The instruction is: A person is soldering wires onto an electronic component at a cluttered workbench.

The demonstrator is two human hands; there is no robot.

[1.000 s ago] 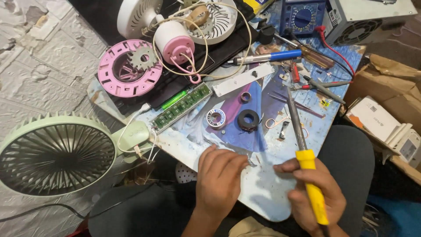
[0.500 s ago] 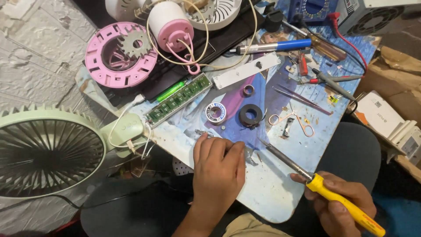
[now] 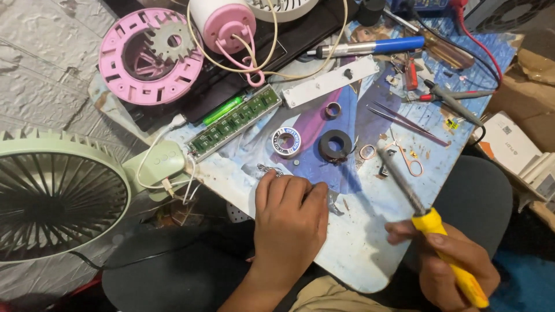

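Two hands busy: left hand (image 3: 289, 216) flat, pinning small metal part (image 3: 269, 170) to surface (image 3: 358, 242); right hand (image 3: 451, 260) grip closed round yellow-handled soldering iron (image 3: 425, 222), tip angled clear.

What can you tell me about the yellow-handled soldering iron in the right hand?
The soldering iron has a bright yellow handle that looks plastic and a long dark metal shaft. The right hand grips the handle at the lower right. The iron slants up to the left over the blue-printed work board, its tip near a small copper ring. Whether the tip touches anything cannot be told.

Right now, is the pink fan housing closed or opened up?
Opened up: the pink fan housing lies without its grille, a grey gear resting exposed on it.
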